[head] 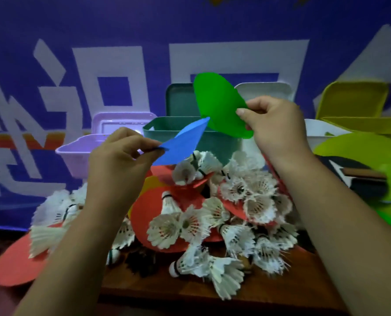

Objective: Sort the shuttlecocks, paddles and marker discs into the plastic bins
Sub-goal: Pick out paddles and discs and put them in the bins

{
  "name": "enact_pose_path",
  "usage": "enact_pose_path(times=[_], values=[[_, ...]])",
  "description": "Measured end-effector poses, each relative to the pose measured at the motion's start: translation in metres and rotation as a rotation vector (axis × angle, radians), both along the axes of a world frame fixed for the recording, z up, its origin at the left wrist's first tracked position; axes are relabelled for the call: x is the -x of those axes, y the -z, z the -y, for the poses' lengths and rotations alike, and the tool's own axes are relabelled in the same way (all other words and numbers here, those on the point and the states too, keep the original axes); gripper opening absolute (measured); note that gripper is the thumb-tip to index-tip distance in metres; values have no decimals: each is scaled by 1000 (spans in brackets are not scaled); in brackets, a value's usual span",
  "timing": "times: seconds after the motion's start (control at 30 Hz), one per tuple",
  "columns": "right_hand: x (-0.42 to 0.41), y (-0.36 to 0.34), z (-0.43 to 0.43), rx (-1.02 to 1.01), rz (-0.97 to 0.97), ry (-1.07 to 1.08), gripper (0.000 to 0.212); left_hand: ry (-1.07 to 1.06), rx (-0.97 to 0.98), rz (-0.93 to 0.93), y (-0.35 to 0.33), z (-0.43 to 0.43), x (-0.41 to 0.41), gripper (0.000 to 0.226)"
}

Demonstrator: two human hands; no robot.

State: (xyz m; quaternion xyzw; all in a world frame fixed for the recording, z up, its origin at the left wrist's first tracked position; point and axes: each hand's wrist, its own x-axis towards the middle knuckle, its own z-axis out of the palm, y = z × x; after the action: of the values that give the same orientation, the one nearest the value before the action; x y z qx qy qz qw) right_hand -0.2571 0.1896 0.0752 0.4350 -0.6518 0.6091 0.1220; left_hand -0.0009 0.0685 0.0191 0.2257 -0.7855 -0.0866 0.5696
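Lilac bin and teal bin stand open side by side; contents hidden.

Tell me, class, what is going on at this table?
A person is sorting sports gear. The left hand pinches a blue disc, the right hand a green disc, both held above the pile. Shuttlecocks and red discs lie heaped on the wooden table, with open plastic bins behind.

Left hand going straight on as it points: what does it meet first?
Probably the green disc in the right hand; the blue disc in the left hand nearly touches it. If depth differs, the teal bin behind.
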Motion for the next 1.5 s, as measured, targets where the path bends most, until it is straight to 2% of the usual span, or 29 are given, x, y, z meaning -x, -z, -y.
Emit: enact_pose_path(times=[0.1,0.53,0.73,0.9,1.03,1.1,1.33,1.5], values=[[28,1,-29,-21,-26,93,12,58,20,36,-8,-6,36,10],[113,3,-104,100,47,370,4,228,228,140,-70,-19,187,12],[133,5,-119,128,95,409,7,295,173,151,-67,-4,267,14],[143,9,-125,67,103,429,3,285,182,353,-62,3,314,17],[152,9,-129,8,84,442,8,150,90,817,-64,-3,331,41],[156,8,-129,-22,76,447,8,159,23,934,-66,-3,331,46],[166,8,-104,-152,49,493,15,250,-44,984,-62,8,324,39],[183,13,-77,-256,-75,551,19,307,-31,967,-52,18,322,34]])
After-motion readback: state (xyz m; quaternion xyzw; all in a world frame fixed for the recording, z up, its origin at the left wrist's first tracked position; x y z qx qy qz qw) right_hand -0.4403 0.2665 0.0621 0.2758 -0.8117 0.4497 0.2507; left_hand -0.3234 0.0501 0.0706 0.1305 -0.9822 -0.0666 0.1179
